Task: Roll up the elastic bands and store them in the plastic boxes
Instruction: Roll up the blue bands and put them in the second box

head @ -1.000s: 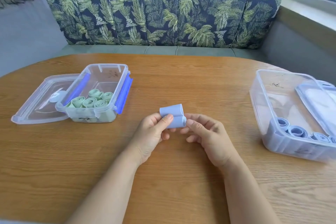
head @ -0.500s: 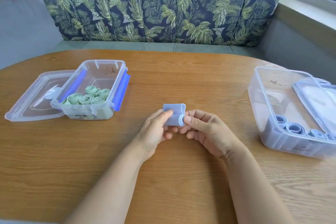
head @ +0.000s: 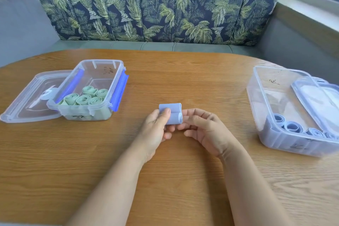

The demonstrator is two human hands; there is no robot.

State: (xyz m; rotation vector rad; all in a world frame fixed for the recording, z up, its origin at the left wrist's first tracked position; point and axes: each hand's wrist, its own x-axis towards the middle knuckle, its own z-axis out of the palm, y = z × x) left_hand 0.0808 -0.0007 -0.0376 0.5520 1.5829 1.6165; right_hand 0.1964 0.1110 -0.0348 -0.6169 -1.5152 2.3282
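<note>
A light blue elastic band, mostly rolled with a short flap still loose at the top, is held just above the middle of the wooden table. My left hand pinches its left end with the thumb on top. My right hand holds its right end with curled fingertips. An open plastic box with blue clips at the left holds several green rolls. A larger clear box at the right holds several blue rolls.
The left box's clear lid lies flat beside it near the table's left edge. Another lid leans inside the right box. A leaf-patterned sofa stands behind the table's far edge.
The band's loose flap has shortened as both hands kept rolling it. The hands stayed at the table's middle; the camera view shifted slightly.
</note>
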